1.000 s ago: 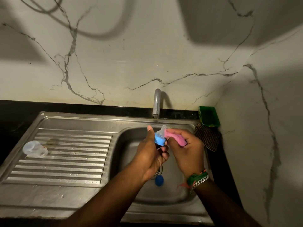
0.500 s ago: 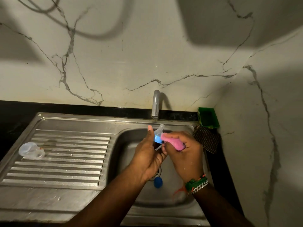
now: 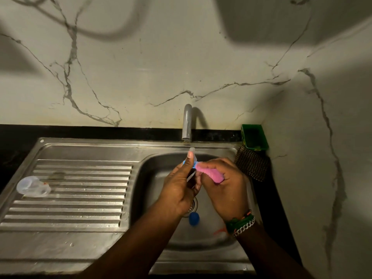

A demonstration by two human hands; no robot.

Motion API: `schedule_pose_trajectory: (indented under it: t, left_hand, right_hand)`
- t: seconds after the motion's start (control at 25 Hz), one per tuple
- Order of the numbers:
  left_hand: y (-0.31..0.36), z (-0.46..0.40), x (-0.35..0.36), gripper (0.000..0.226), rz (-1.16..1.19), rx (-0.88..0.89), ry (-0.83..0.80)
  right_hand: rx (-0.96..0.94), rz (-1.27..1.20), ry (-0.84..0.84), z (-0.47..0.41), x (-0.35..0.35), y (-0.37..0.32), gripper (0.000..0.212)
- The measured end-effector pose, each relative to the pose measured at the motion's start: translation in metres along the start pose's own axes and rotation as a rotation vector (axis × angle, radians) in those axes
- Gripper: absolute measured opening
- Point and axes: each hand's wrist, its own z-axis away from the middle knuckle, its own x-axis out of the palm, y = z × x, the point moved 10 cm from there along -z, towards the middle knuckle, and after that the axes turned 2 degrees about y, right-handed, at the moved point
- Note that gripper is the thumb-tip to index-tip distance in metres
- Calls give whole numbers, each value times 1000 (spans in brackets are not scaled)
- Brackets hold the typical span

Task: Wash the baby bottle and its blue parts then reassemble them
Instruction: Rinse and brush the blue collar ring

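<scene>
Since a moment ago our left hand (image 3: 179, 184) has turned the blue ring with its clear nipple (image 3: 192, 156) more upright, so the thumb now lies along the nipple and covers most of the blue. The fingers of that hand curl round the piece, holding it above the steel sink basin (image 3: 153, 178), just below the curved metal tap (image 3: 186, 122). Our right hand (image 3: 223, 188) grips a pink sponge (image 3: 210, 174) in a closed fist, its tip touching the blue ring. A small round blue part (image 3: 194, 218) lies on the basin floor beside the drain. The clear plastic bottle (image 3: 33, 186) lies on its side on the ribbed draining board, well apart from our hands. A green plastic tub (image 3: 254, 137) and a dark mesh scrubber (image 3: 252, 164) sit in the right corner.
</scene>
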Motion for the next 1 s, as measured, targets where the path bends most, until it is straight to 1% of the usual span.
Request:
schedule_pose_trajectory:
  t: [0.12,0.24,0.32,0.36,0.44,0.48,0.52,0.6,0.68,0.76,0.84,0.92,1.0]
  left_hand:
    - [-6,-5,-3,60,97,-42,53]
    - [-18,-11,-1,68,-4,-94,63]
    - [-22,-9,3,64,-44,-120,58]
    - [-23,-9,2,59,-38,-128,67]
    - [-23,-9,-1,53,-21,-140,85]
    - [-23,-9,-2,54,-15,-140,91]
    - [-23,-11,-4,57,-12,-134,96]
    - [-26,-10,-3,60,-18,-137,80]
    - [-27,-9,-1,51,5,-156,65]
    - [-20,-10,-1,41,34,-148,65]
    - [-17,-13,-3,41,28,-118,79]
    - [-20,-14,-2,41,8,-109,66]
    - [-26,-12,-1,38,0,-143,69]
  right_hand:
    - [62,-16,66,-5,-9,14,23]
    - [94,-53,12,-2,6,11,20]
    - [120,-61,39,-5,3,15,14]
    - [86,-6,51,-8,-1,16,10]
    - [-5,172,11,-10,-2,11,4]
    - [-31,212,-27,-9,1,8,9]
    - [-28,201,-71,-8,5,7,13]
    - [-19,150,-92,-13,3,8,18]
    - [-24,170,-87,-18,-2,12,19]
    - [-47,201,-126,-17,2,13,13]
    - [-44,136,-191,-11,12,10,12]
    - [-15,62,-178,-14,11,10,13]
    - [1,117,-126,-18,0,17,13]
